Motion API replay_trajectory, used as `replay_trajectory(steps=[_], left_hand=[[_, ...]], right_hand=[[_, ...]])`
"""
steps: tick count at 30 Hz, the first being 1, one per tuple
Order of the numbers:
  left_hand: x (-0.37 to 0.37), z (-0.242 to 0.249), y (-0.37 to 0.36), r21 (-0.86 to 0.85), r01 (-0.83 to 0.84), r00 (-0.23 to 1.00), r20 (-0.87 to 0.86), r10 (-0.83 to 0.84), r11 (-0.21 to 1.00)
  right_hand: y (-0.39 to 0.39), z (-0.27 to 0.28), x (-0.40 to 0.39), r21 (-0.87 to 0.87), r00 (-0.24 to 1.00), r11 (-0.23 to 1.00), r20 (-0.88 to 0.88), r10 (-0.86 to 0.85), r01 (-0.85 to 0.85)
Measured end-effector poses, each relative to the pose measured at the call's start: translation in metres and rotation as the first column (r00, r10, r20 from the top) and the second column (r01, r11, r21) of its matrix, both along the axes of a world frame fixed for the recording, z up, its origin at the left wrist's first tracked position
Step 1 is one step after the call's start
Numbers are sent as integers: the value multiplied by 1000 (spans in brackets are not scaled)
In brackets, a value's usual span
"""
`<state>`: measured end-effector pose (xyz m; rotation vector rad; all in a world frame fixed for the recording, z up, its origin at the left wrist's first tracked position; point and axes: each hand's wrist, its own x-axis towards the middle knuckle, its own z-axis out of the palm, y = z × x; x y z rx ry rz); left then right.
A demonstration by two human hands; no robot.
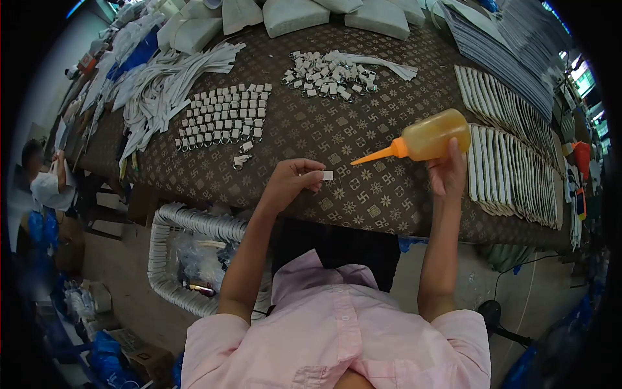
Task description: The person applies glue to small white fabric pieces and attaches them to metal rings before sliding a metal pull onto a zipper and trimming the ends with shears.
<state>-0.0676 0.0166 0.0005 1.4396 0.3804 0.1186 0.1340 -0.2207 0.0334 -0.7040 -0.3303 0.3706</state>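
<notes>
Between the thumb and fingers of my left hand [295,185] is a small white fabric tab [328,176], pinched above the table's near edge. My right hand [448,170] is wrapped round a squeeze bottle [440,135] of amber liquid. The bottle lies tilted nearly level, and its long orange nozzle [376,155] points left toward the tab, apart from it. Rows of white tabs with metal rings [227,117] lie left of centre, with a couple of loose ones [242,155] below them. Farther back is a heap of similar tabs [330,74].
White strips [168,87] spread over the table's left side. Stacked folded fabric pieces [512,172] line the right, with grey sheets [502,55] behind. White bundles [295,16] stand at the back. A white-rimmed basket [159,253] sits below left. Another person [52,178] is at far left.
</notes>
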Motion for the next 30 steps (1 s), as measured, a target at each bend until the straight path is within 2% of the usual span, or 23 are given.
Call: replay_trajectory(steps=[1,3,5,12,14,15,17,21,23,24,26,30], left_hand=[[2,1,1,3,-5,1000,-2,5,1000],[3,2,1,-103,-20,1000,9,21,995],[5,1,2,-96,-18,1000,3,19,995],[3,-2,3,-89,6,1000,2,-6,996],[2,-1,5,-104,17,1000,12,-16,994],[1,-1,5,-110,31,999,26,-28,993],[1,1,6,-125,35,999,21,-32,992],[2,-1,4,-100,29,999,30,-26,995],[1,-2,2,-85,25,999,29,-23,996],[1,-1,3,-66,28,999,33,-26,997],[1,0,3,-63,33,999,20,-32,997],[1,0,3,-60,32,999,13,-31,998]], right_hand=[[1,-3,-4,-22,1000,1000,2,7,-7],[3,-5,-11,-49,1000,999,-7,12,-12],[5,-2,-14,183,972,960,-67,227,-212],[6,8,-19,60,994,994,-54,90,-87],[9,11,-22,344,987,930,-53,153,-126],[7,5,-21,334,986,934,-61,153,-124],[3,-16,-15,-37,997,999,-75,18,-21],[5,-28,-21,-68,995,996,-78,-66,61],[6,-26,-23,-132,995,988,68,-72,80],[7,-22,-23,-128,995,988,67,-73,81],[11,-15,-26,-221,971,967,227,-77,129],[18,-13,-31,-249,951,951,288,-110,185]])
